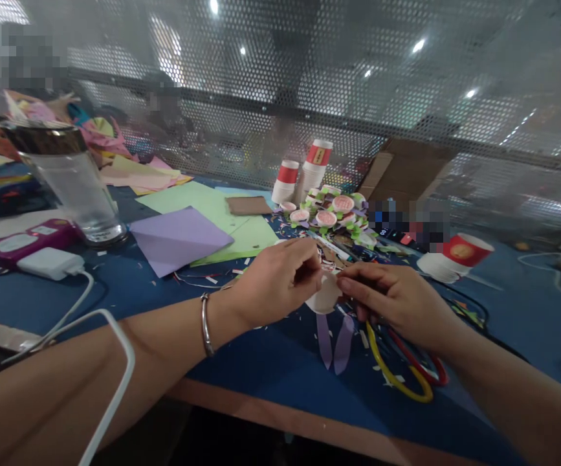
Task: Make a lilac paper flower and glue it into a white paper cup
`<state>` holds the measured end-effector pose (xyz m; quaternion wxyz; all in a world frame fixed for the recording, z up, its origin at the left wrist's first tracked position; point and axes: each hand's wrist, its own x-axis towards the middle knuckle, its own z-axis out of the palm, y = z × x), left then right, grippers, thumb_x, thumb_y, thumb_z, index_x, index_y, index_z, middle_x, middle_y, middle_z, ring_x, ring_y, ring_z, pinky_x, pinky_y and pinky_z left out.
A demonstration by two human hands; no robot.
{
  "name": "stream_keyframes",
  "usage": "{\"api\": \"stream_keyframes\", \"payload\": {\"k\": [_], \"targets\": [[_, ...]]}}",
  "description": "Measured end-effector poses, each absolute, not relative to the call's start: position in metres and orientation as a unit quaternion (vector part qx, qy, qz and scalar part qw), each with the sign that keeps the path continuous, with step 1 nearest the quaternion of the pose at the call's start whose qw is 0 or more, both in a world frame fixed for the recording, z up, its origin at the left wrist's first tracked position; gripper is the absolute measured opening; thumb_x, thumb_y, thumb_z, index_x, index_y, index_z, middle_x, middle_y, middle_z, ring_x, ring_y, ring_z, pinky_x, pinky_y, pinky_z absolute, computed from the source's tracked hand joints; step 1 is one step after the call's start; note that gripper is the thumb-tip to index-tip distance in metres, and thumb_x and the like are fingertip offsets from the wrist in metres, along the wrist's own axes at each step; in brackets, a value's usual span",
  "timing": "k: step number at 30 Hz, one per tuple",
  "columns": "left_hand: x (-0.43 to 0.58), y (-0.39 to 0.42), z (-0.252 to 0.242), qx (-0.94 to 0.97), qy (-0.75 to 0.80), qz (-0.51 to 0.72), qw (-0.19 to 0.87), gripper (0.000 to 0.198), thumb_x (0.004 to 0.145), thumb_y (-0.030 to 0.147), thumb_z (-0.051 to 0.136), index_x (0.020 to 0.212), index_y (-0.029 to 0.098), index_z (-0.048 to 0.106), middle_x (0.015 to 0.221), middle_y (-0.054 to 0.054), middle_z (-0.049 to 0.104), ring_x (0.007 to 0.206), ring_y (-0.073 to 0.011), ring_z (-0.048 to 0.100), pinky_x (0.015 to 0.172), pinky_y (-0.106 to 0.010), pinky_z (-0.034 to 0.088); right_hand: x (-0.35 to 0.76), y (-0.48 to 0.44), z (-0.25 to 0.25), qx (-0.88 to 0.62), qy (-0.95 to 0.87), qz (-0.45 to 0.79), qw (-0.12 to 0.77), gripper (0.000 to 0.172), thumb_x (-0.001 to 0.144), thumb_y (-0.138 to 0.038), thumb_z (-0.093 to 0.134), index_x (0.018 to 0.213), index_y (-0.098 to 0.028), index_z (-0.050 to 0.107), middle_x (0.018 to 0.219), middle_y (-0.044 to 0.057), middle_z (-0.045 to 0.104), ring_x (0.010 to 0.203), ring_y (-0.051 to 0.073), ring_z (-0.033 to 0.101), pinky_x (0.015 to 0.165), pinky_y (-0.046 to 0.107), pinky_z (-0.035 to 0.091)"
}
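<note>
A small white paper cup piece (325,296) is between my two hands, above the blue table. My left hand (280,275) is closed, with curled fingers against the cup's left side. At its right edge, the thumb and fingers of my right hand (389,291) pinch the rim. Two purple paper strips (343,343) with pointed ends extend below the cup; whether they are attached to it is not clear. Beside my right hand lie a yellow loop (423,391) and a red loop (438,372), which look like scissor handles, their other ends hidden.
Behind my hands are a pile of decorated cup pieces (336,210) and stacked red-and-white paper cups (319,155). More cups (464,251) tilt at the right. Purple paper (178,239), green sheets (193,204), a glass bottle (79,188) and a white cable (125,369) occupy the left.
</note>
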<state>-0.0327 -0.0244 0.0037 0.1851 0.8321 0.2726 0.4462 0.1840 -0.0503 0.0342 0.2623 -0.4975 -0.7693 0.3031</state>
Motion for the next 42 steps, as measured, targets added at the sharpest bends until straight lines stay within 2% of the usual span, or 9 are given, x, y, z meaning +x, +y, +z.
{"api": "stream_keyframes", "payload": {"k": [3, 6, 12, 17, 23, 28, 34, 38, 42], "targets": [[-0.033, -0.024, 0.007, 0.816, 0.289, 0.456, 0.206, 0.008, 0.088, 0.016, 0.059, 0.081, 0.016, 0.056, 0.076, 0.000, 0.060, 0.067, -0.0093, 0.053, 0.062, -0.023, 0.043, 0.179, -0.048, 0.041, -0.506, -0.746, 0.345, 0.263, 0.038, 0.087, -0.057, 0.065, 0.087, -0.020, 0.072, 0.053, -0.003, 0.060, 0.046, 0.011, 0.056, 0.044, 0.022, 0.043], [-0.035, -0.022, 0.015, 0.799, 0.320, 0.444, 0.249, 0.007, 0.087, 0.018, 0.060, 0.081, 0.016, 0.058, 0.074, 0.000, 0.061, 0.064, -0.0087, 0.053, 0.059, -0.023, 0.043, 0.176, -0.046, 0.043, -0.504, -0.715, 0.388, 0.290, 0.037, 0.083, -0.056, 0.070, 0.084, -0.019, 0.071, 0.061, -0.002, 0.062, 0.047, 0.009, 0.056, 0.046, 0.021, 0.044], [-0.039, -0.018, 0.033, 0.769, 0.334, 0.340, 0.427, 0.020, 0.089, 0.034, 0.065, 0.082, 0.017, 0.059, 0.069, 0.002, 0.061, 0.059, -0.0087, 0.055, 0.053, -0.021, 0.042, 0.181, -0.042, 0.032, -0.482, -0.655, 0.478, 0.334, 0.035, 0.083, -0.054, 0.073, 0.079, -0.019, 0.068, 0.061, -0.003, 0.060, 0.047, 0.007, 0.053, 0.045, 0.019, 0.040], [-0.031, -0.019, 0.041, 0.708, 0.322, 0.306, 0.549, 0.012, 0.088, 0.026, 0.068, 0.091, 0.016, 0.063, 0.076, 0.002, 0.062, 0.064, -0.0073, 0.057, 0.058, -0.019, 0.047, 0.188, -0.042, 0.022, -0.465, -0.619, 0.527, 0.349, 0.032, 0.083, -0.051, 0.075, 0.079, -0.020, 0.069, 0.060, -0.004, 0.059, 0.047, 0.007, 0.051, 0.046, 0.018, 0.040], [-0.026, -0.012, 0.042, 0.645, 0.318, 0.267, 0.641, 0.019, 0.085, 0.028, 0.073, 0.099, 0.015, 0.068, 0.077, 0.000, 0.067, 0.063, -0.0078, 0.061, 0.058, -0.019, 0.049, 0.189, -0.042, 0.018, -0.456, -0.623, 0.515, 0.373, 0.033, 0.084, -0.051, 0.075, 0.079, -0.019, 0.068, 0.059, -0.004, 0.059, 0.047, 0.006, 0.051, 0.046, 0.017, 0.040], [-0.028, -0.007, 0.027, 0.650, 0.356, 0.282, 0.610, 0.020, 0.080, 0.030, 0.076, 0.092, 0.014, 0.072, 0.078, -0.002, 0.069, 0.064, -0.0098, 0.061, 0.056, -0.020, 0.050, 0.186, -0.041, 0.015, -0.468, -0.657, 0.465, 0.363, 0.032, 0.087, -0.051, 0.072, 0.083, -0.019, 0.069, 0.062, -0.004, 0.060, 0.045, 0.006, 0.053, 0.046, 0.017, 0.042], [-0.041, 0.000, 0.023, 0.599, 0.386, 0.445, 0.542, 0.018, 0.082, 0.017, 0.070, 0.100, 0.014, 0.068, 0.090, -0.003, 0.070, 0.073, -0.0098, 0.064, 0.061, -0.020, 0.053, 0.188, -0.040, 0.018, -0.512, -0.693, 0.339, 0.378, 0.031, 0.091, -0.050, 0.066, 0.084, -0.019, 0.069, 0.068, -0.001, 0.066, 0.044, 0.007, 0.057, 0.045, 0.018, 0.044], [-0.053, 0.006, 0.044, 0.549, 0.402, 0.520, 0.516, 0.015, 0.085, 0.020, 0.066, 0.099, 0.016, 0.068, 0.093, -0.003, 0.070, 0.074, -0.0102, 0.064, 0.053, -0.017, 0.050, 0.193, -0.040, 0.019, -0.527, -0.716, 0.275, 0.367, 0.029, 0.092, -0.048, 0.064, 0.086, -0.020, 0.069, 0.067, 0.000, 0.067, 0.045, 0.009, 0.057, 0.044, 0.021, 0.044], [-0.069, 0.017, 0.056, 0.481, 0.400, 0.620, 0.473, 0.010, 0.085, 0.026, 0.067, 0.091, 0.019, 0.068, 0.084, -0.001, 0.068, 0.067, -0.0099, 0.062, 0.047, -0.018, 0.046, 0.195, -0.041, 0.017, -0.538, -0.719, 0.252, 0.361, 0.030, 0.092, -0.050, 0.063, 0.089, -0.021, 0.069, 0.069, 0.001, 0.068, 0.047, 0.011, 0.059, 0.046, 0.024, 0.045]]}}
